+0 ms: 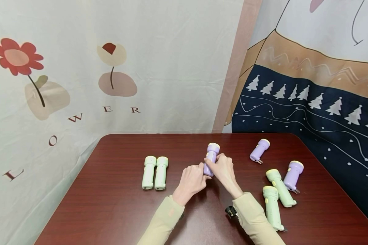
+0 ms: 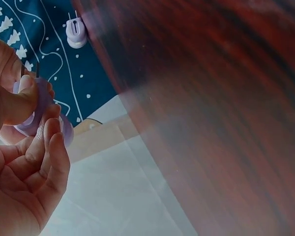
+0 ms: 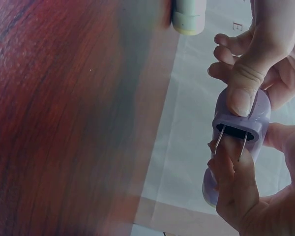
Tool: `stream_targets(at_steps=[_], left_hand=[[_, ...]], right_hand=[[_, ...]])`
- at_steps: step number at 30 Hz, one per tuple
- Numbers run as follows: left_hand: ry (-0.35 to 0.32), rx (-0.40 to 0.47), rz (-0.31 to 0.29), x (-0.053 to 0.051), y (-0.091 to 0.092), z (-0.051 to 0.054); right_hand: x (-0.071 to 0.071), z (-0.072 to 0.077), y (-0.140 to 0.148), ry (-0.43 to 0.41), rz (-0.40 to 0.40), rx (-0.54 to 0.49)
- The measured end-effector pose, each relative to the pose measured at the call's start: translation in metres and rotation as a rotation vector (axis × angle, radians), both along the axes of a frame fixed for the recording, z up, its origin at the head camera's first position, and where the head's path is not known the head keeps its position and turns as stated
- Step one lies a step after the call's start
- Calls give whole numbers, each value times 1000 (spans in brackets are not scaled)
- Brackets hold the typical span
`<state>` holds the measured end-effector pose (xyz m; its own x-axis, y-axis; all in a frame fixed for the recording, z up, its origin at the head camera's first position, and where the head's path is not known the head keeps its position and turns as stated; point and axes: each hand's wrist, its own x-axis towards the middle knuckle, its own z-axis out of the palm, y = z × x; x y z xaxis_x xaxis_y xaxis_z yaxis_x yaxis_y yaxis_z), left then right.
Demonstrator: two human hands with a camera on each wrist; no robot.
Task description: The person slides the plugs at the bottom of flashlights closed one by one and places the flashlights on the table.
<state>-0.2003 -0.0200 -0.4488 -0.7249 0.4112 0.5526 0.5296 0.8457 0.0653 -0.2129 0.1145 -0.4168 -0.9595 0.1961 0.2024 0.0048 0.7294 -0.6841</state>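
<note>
Both hands hold a purple flashlight [image 1: 213,149] above the middle of the table, its head pointing away from me. Two metal plug prongs [image 3: 243,147] stick out of its rear end, seen in the right wrist view. My right hand [image 1: 224,169] grips the body from the right side, the fingers wrapping under it. The left hand [image 1: 191,179] pinches the rear part from the left, and its thumb [image 3: 242,101] lies beside the plug slot. In the left wrist view, the flashlight [image 2: 42,105] is partly covered by fingers.
Two green flashlights, an outer one [image 1: 148,173] and an inner one [image 1: 161,173], lie side by side at left, no prongs visible. At right lie purple flashlights [image 1: 260,150] [image 1: 293,175] and green flashlights [image 1: 281,188] [image 1: 272,207], prongs showing on some. A brown table [image 1: 110,211] carries everything.
</note>
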Motion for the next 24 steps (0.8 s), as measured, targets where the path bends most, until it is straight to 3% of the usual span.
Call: stream_targets(at_steps=[10, 24], left_hand=[[27, 16, 24, 1, 2, -1], [6, -5, -6, 2, 0, 1]], right_hand=[[1, 3, -1, -3, 9, 7], [0, 3, -1, -9, 6, 30]])
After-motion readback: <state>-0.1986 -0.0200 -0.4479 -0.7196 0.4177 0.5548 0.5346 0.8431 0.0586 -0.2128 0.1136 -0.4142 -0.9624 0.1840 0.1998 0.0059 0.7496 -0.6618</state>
